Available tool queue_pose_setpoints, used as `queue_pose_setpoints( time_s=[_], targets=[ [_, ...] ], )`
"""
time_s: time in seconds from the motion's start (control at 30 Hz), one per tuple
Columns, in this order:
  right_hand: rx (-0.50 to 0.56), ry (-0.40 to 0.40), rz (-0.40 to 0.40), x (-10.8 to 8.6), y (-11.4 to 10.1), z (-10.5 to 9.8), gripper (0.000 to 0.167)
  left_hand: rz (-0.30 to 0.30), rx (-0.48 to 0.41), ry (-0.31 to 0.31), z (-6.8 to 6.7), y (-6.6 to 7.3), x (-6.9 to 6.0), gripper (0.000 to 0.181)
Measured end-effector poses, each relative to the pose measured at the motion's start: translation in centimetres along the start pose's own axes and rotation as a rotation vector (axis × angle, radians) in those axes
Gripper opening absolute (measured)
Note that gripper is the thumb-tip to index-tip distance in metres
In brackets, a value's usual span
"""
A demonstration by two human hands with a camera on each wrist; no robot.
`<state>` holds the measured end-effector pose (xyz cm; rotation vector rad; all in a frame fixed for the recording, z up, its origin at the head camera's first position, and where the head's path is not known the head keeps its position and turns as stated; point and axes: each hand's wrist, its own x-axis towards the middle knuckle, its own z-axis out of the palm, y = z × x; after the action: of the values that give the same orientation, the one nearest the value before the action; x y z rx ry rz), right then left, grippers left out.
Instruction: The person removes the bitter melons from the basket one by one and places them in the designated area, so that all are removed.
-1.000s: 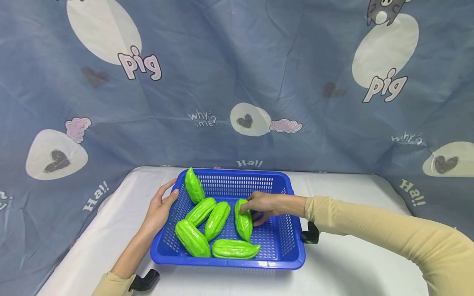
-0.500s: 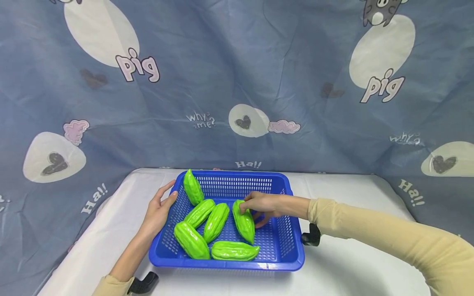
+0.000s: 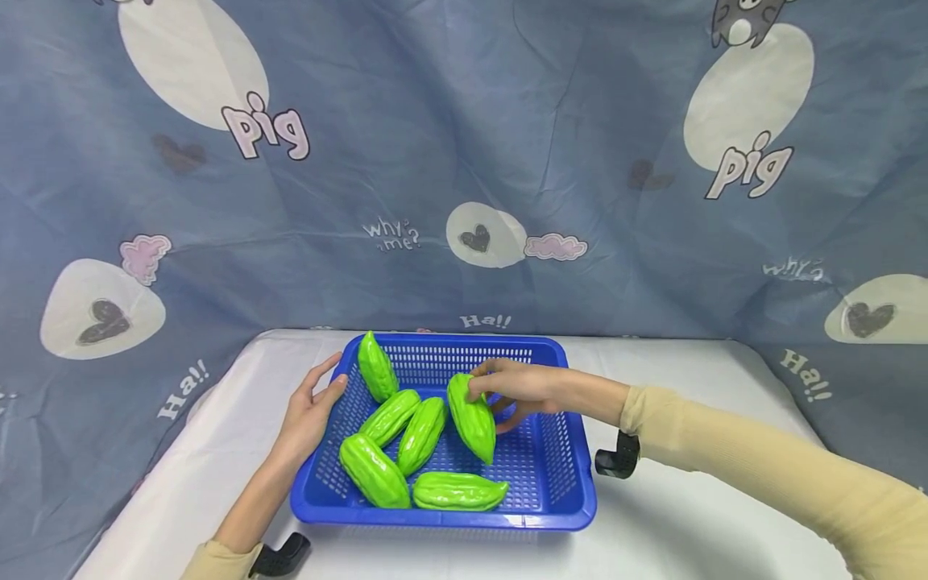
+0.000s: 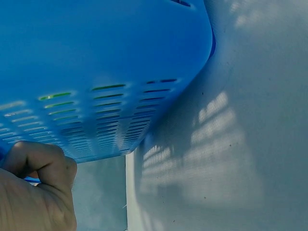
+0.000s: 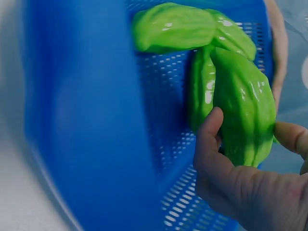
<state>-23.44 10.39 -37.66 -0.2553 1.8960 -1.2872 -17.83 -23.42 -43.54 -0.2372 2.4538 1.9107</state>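
Observation:
A blue plastic basket (image 3: 442, 520) with slotted walls holds several glossy green, ridged bitter melons. My right hand (image 3: 525, 385) pinches one bitter melon (image 3: 471, 419) between thumb and fingers, tilted and slightly raised over the basket's floor. The right wrist view shows this bitter melon (image 5: 243, 101) with fingers on either side of it. My left hand (image 3: 308, 411) grips the basket's left rim; in the left wrist view the fingers of this hand (image 4: 41, 178) curl at the rim. Close to the held one lies another bitter melon (image 3: 423, 436), and one (image 3: 461, 491) lies along the front wall.
Left in the basket are a leaning bitter melon (image 3: 378, 366) in the back corner and two more, one of them (image 3: 374, 470) near the front. The basket stands on a white-covered table (image 3: 667, 515). A blue printed cloth (image 3: 406, 161) hangs behind.
My right hand has lifted the bitter melon a little, moving it up and slightly left as it tilts. The left hand stays at the rim.

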Motion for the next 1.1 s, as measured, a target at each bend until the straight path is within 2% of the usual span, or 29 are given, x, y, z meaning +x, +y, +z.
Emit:
queue_pose_setpoints(
  time_s=[0.3,0.6,0.87,1.1],
  targets=[
    [-0.004,-0.012,-0.063,-2.1,-1.9,-1.3,0.064,-0.005,0.008,-0.005,-0.2,0.0,-0.1,0.058],
    [0.01,0.043,-0.106,-4.0,-2.8,-4.2,0.07,-0.006,-0.013,-0.006,-0.1,-0.1,0.0,0.057],
    [0.025,0.08,-0.144,-6.2,-2.6,-7.3,0.073,-0.017,-0.001,-0.005,0.0,0.0,0.1,0.059],
    [0.068,0.125,-0.186,-7.8,-1.4,-10.2,0.073,-0.036,0.003,-0.001,-0.1,-0.2,0.0,0.06]
  ],
)
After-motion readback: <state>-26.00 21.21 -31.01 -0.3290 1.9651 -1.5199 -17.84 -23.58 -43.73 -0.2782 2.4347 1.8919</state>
